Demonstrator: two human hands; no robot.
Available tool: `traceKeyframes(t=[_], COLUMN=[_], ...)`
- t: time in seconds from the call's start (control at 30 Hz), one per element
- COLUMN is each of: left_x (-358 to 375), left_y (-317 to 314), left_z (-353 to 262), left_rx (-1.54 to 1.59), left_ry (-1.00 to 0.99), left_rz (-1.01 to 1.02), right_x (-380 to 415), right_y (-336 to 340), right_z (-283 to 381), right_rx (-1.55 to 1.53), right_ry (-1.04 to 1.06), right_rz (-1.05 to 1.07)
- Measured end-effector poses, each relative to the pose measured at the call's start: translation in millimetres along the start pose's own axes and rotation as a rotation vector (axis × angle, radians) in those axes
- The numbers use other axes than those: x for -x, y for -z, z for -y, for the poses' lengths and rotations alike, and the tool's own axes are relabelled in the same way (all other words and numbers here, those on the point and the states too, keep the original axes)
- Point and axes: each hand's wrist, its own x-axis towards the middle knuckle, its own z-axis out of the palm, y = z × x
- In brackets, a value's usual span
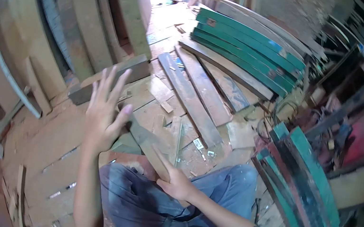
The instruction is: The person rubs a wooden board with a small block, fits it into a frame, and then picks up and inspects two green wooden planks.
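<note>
A seated person raises the left hand, fingers spread wide and holding nothing, above a wooden floor. The right hand grips the near end of a wood plank at the knees. No writing is legible.

Your left hand is raised, fingers spread, palm against the end of a plank. Your right hand rests at the plank's near end, above your knee. Green boards stacked beyond; scrap planks on floor.
</note>
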Motion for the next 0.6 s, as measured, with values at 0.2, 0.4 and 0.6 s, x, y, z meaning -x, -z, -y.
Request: traceKeyframes(t=[0.2,0.4,0.6], left_x=[16,8,9], left_y=[10,0,5], left_z=[21,10,15], left_rx=[0.025,0.033,-0.003], left_ry=[0.008,-0.026,-0.056], left_rz=[0.032,0.031,0.050], right_x=[30,15,41], right_y=[2,-11,5], right_z=[-135,-10,-85], right_rx=[0.240,-0.059,0.186], right_ry=[-0.312,-0.152,-0.375], right_rz=[0.006,0.050,0.051])
